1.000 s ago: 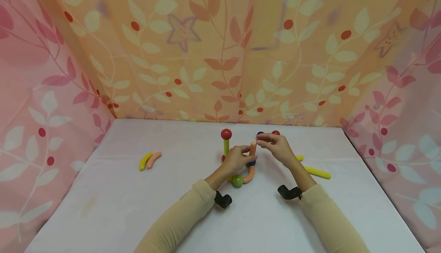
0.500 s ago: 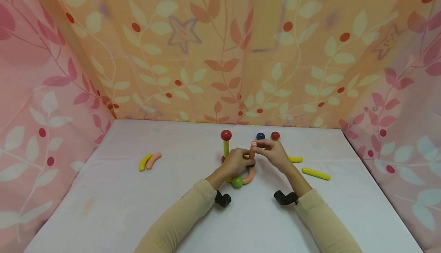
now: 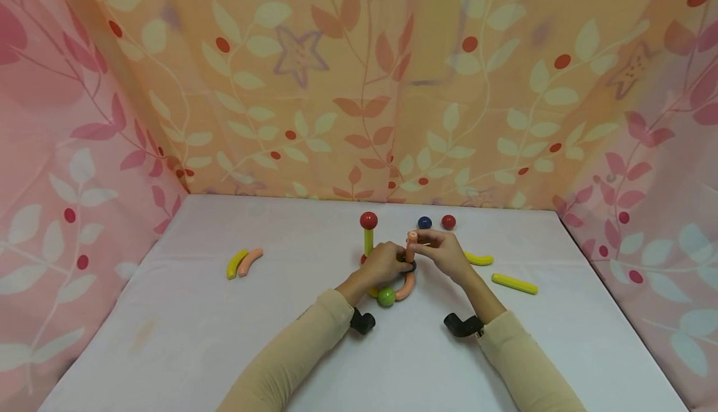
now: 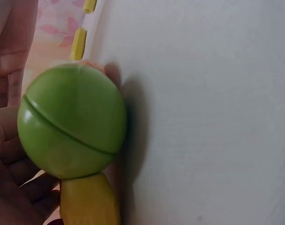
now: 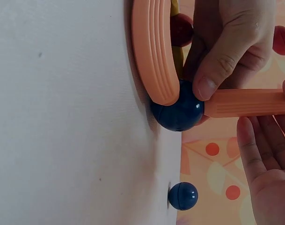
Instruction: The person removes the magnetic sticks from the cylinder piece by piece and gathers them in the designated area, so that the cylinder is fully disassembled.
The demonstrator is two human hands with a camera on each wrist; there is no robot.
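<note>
Left hand (image 3: 386, 262) is gripping a glossy blue ball (image 5: 180, 112), right hand (image 3: 447, 253) above pinching a ridged peach rod (image 5: 250, 103), seemingly joining them, needing steadiness.

Straight orange rod (image 5: 247, 102): ribbed, upright, lower end meets dark-blue ball (image 5: 183, 114). Curved orange piece (image 5: 154, 47) lies low, grooved lengthwise; one end touches that ball, other end at glossy green ball (image 4: 72, 122), single seam across it.
</note>
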